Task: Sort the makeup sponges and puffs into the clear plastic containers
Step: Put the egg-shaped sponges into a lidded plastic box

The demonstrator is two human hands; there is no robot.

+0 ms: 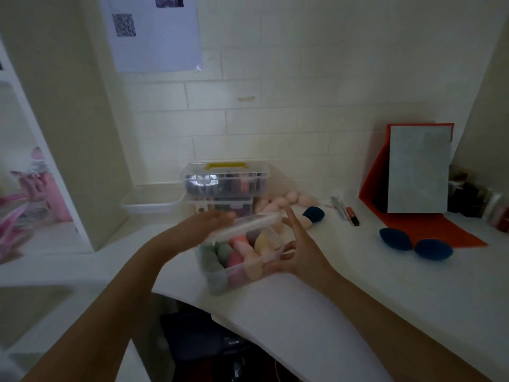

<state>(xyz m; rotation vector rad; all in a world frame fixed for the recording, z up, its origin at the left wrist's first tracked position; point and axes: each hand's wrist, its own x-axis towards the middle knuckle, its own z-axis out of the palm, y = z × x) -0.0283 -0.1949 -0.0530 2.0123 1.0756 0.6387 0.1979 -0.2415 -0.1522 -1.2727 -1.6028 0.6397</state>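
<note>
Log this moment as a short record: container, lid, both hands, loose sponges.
container: clear container, full of mixed sponges, green, pink, peach
lid: clear lid, tilted over the container, not closed
left hand: left hand on the lid's left end; blurred, grip unclear
right hand: right hand, fingers spread against the container's right side
loose: pink sponges behind; dark blue sponges to the right
</note>
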